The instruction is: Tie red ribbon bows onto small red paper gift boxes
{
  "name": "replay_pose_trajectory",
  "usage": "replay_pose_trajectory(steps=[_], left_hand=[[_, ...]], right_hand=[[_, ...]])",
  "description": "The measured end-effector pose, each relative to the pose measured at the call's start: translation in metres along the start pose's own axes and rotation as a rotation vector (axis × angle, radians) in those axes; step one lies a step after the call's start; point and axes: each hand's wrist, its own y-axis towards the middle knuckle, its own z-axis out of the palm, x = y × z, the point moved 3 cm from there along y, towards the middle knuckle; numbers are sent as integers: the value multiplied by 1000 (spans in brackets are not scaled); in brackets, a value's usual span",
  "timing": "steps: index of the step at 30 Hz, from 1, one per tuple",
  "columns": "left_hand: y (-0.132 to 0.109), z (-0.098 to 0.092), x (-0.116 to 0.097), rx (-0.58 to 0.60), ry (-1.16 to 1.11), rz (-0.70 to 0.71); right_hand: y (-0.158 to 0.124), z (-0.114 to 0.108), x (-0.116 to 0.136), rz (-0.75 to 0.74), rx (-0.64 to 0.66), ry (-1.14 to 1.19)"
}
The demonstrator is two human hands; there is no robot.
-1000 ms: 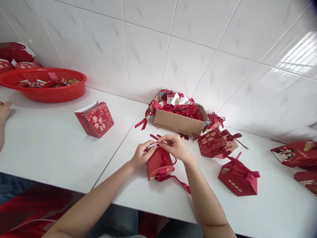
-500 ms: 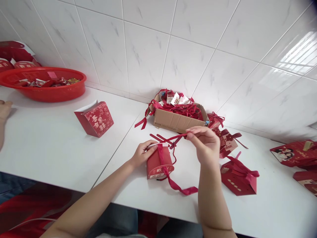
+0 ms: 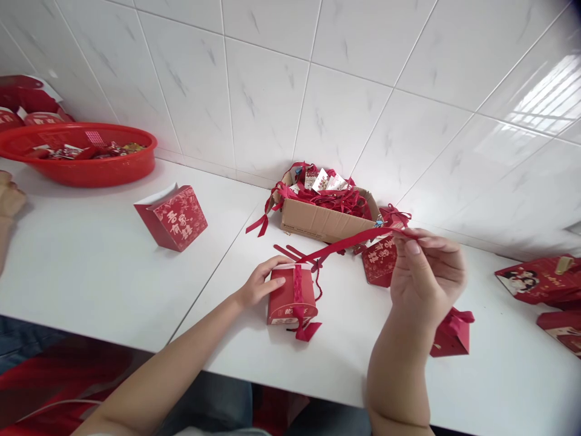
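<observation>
A small red gift box lies on the white table in front of me, a dark cord along its right side. My left hand grips its upper left edge, thumb on the top face. Across the box runs a red ribbon, drawn up taut to the right, its short loose end hanging over the lettered front flap. Fingertips of my right hand, raised above the table, pinch the ribbon's long end. Behind the box stands a cardboard box heaped with red ribbons and small printed tags.
An open red box stands to the left, near a red plastic basket of wrapped pieces. Another person's hand rests at the left edge. Ribboned boxes sit behind my right arm, and more red boxes lie at far right.
My right hand has moved right and pulled the ribbon along. The loose end at the front of the box has become much shorter. My left hand stays on the box.
</observation>
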Motion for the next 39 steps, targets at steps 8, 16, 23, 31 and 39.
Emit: replay_pose_trajectory(steps=[8,16,23,31,39], left_hand=[[-6,1,-17,169,67,175],[-10,-1,-20,110,185,112],[-3,-4,-17,-15,389,223],[2,-15,-4,-223,275,-170],[4,-18,-4,-256,62,-301]], right_hand=[[3,0,-21,126,139,-259],[8,-6,-37,143,169,-332],[11,-10,-33,157,149,-326],[13,-19,-49,277,332,-563],[8,-13,-43,336,505,-746]])
